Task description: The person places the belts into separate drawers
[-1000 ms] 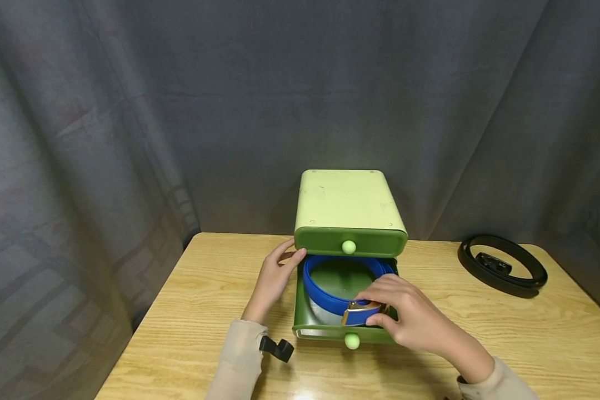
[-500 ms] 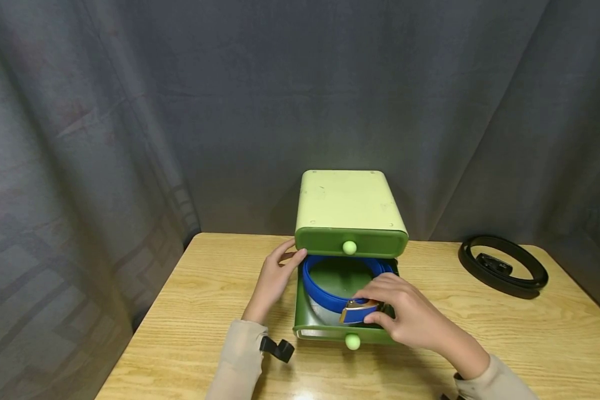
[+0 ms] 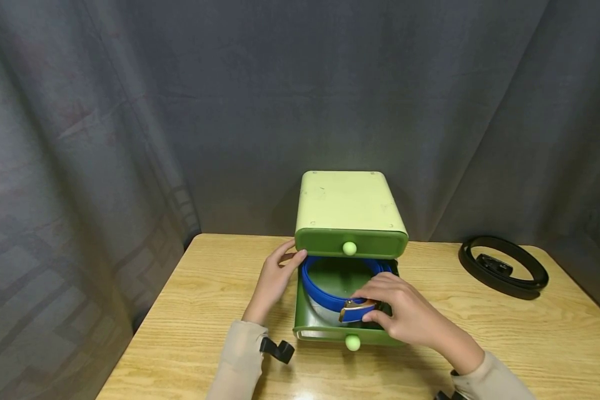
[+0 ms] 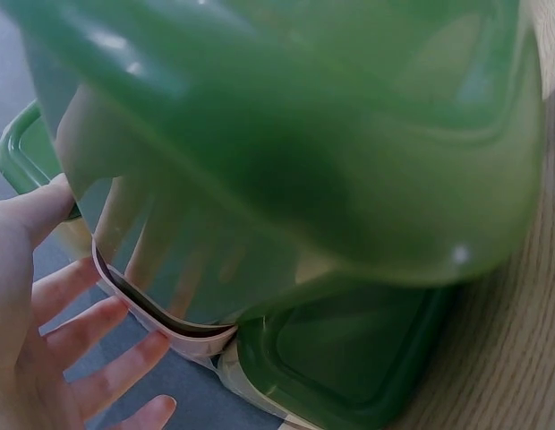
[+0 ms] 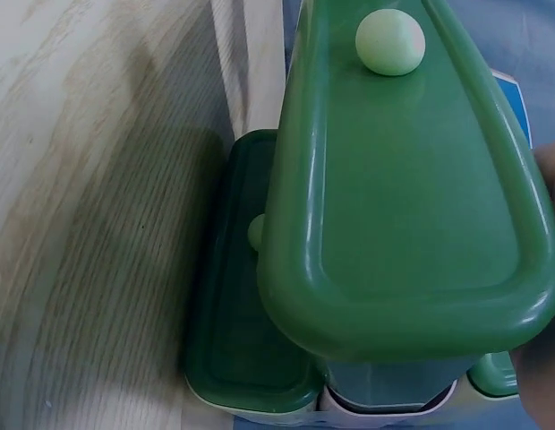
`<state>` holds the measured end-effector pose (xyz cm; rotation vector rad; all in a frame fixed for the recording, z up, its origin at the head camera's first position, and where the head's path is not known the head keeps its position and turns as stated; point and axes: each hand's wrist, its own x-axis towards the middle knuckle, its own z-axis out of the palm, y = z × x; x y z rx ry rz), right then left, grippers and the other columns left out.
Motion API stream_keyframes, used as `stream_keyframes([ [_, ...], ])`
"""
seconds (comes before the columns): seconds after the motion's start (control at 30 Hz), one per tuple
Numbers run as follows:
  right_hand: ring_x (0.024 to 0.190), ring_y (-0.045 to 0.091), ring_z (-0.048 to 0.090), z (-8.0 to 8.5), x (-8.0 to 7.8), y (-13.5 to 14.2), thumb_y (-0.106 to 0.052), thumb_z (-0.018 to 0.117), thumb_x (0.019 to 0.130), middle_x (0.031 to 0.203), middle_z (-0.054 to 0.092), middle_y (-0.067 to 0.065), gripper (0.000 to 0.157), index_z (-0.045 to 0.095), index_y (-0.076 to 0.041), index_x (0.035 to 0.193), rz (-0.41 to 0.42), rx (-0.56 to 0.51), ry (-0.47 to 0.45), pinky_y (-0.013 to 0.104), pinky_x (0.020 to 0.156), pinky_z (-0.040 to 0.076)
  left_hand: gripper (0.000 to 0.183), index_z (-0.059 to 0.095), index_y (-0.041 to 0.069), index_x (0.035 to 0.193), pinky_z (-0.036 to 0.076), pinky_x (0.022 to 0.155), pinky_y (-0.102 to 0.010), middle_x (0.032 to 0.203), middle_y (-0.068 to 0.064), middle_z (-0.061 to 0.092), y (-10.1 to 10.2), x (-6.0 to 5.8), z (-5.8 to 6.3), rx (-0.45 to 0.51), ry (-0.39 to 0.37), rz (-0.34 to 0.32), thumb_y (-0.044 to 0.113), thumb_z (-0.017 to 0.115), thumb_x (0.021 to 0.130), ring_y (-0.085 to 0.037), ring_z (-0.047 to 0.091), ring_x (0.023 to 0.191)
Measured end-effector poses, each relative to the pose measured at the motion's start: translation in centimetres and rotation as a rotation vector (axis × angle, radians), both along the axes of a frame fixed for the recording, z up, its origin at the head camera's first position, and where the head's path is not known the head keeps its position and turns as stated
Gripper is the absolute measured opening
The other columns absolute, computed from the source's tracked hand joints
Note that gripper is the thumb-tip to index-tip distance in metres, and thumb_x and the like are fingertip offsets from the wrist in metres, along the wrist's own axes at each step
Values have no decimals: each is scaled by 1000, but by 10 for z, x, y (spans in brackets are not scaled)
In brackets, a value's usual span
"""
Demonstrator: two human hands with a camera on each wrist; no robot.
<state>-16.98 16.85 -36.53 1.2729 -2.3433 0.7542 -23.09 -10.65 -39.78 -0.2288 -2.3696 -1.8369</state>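
A coiled blue belt [image 3: 325,299] lies inside the pulled-out green drawer [image 3: 300,311] of a small cabinet [image 3: 347,200]. My right hand [image 3: 405,308] pinches the belt near its gold-edged buckle [image 3: 352,311], between thumb and fingers above the drawer's front right. The fingers cover part of the buckle. My left hand [image 3: 272,278] touches the cabinet's left side, thumb by the upper drawer's lower corner. In the left wrist view its fingers [image 4: 107,322] are spread and fairly straight beside the drawer wall. The right wrist view shows the drawer front [image 5: 412,197], with my right hand mostly cut off.
A coiled black belt [image 3: 502,283] lies on the wooden table [image 3: 205,311] at the far right. Above the pulled-out drawer is a closed one with a round light-green knob [image 3: 349,248]. Another closed drawer [image 5: 251,296] sits below. A grey curtain [image 3: 250,111] hangs behind.
My right hand has shifted the blue belt's buckle end slightly left and away from the drawer front. The left hand has stayed in place.
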Motion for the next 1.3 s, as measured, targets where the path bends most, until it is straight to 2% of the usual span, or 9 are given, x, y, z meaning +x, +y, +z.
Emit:
stream_keyframes([
  [0.33,96,10,63,1,-2,2,-12,85,76,104,70,-12,38,74,-17,112,3,44,-72,40,85,51,59,57,15,140,50,93,-47,143,-7,53,1,0,-1,-16,40,12,51,63,94,-27,57,119],
  [0.57,96,8,63,3,-4,2,-14,84,78,103,69,-14,35,75,-18,111,-3,97,-140,41,86,50,55,57,20,141,49,96,-47,144,-4,52,1,1,-1,4,3,2,48,65,94,-26,56,121],
  [0.7,96,7,63,4,-6,2,-16,84,79,103,69,-16,34,75,-19,112,-5,126,-184,44,88,50,54,57,20,140,50,95,-47,144,-4,52,1,1,-1,4,7,-1,46,65,94,-26,56,121],
  [0.93,88,1,60,5,-10,3,-12,85,77,98,67,-17,36,76,-17,111,11,162,-230,41,84,50,54,57,19,141,49,97,-47,144,-3,52,1,0,-1,9,3,3,46,65,94,-26,56,121],
  [1.17,97,10,62,3,-14,8,-18,84,80,104,70,-13,33,76,-18,112,30,150,-301,40,85,50,53,57,19,141,48,97,-48,145,-3,51,1,1,-1,9,8,-2,45,65,95,-28,55,122],
  [1.3,96,10,63,0,-17,9,-21,83,81,104,70,-12,32,76,-17,112,46,145,-315,41,85,50,54,57,20,141,48,97,-49,145,-3,51,1,1,-1,6,7,-2,46,65,94,-29,55,122],
])
